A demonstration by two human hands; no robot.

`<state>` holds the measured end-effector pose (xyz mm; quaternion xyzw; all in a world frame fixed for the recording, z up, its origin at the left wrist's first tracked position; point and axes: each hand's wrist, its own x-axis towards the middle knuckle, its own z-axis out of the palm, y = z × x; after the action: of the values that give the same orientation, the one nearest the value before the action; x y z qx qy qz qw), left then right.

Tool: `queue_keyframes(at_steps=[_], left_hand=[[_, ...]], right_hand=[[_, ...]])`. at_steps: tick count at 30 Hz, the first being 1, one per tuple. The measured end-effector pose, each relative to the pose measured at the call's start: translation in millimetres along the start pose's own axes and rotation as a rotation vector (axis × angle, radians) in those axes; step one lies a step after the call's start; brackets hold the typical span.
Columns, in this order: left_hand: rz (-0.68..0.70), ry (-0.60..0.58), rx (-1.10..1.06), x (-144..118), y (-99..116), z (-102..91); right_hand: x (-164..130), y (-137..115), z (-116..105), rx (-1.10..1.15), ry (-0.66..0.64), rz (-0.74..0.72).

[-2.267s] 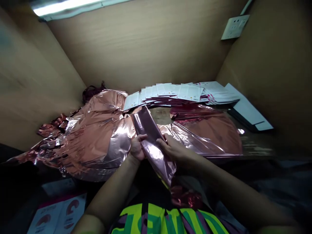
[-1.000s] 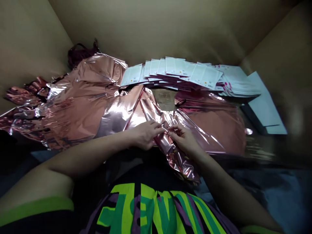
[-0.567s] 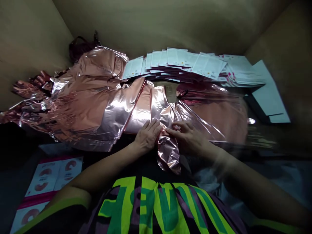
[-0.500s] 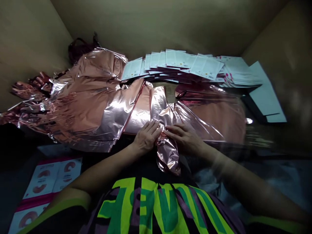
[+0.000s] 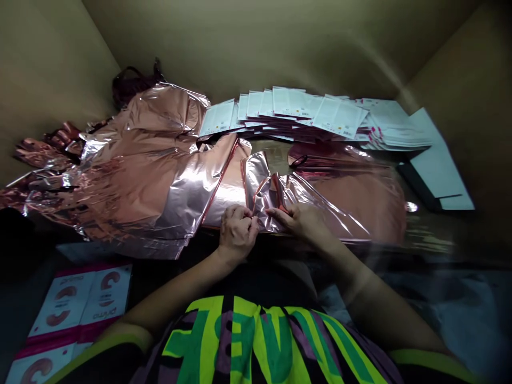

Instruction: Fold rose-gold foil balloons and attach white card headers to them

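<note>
Foil (image 5: 264,186), thin and slippery, likely creases easily; left hand (image 5: 237,233) and right hand (image 5: 298,220) both pinch its near edge.

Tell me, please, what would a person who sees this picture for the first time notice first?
The shiny rose-gold foil sheets come first: they cover the left and middle of the desk. At the near edge, the left hand and the right hand pinch one folded foil piece between them. Behind, along the back wall, lies a fanned row of white packets.
</note>
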<state>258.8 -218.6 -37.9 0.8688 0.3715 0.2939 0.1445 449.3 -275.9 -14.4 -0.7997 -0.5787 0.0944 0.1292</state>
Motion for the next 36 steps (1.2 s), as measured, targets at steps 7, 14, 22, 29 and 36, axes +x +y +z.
queue_keyframes(at_steps=[7,14,22,29,36], left_hand=[[0.018,0.007,-0.021,-2.6,-3.1,-0.7],[-0.068,-0.113,-0.168,-8.2,-10.1,-18.3],[0.469,-0.431,0.059,1.1,-37.4,-51.9],[0.337,-0.431,-0.265,34.0,-38.1,-24.9],[-0.259,-0.192,0.091,51.4,-2.3,-10.1]], right_hand=[[11.0,-9.8,7.0,-0.074,0.081,0.051],[-6.7,8.2,5.1,0.048,-0.030,-0.768],[-23.6,20.3,16.4,0.159,-0.004,-0.894],[-16.8,13.1,2.2,0.281,0.054,-0.674],[9.1,0.8,3.5,0.485,0.002,0.060]])
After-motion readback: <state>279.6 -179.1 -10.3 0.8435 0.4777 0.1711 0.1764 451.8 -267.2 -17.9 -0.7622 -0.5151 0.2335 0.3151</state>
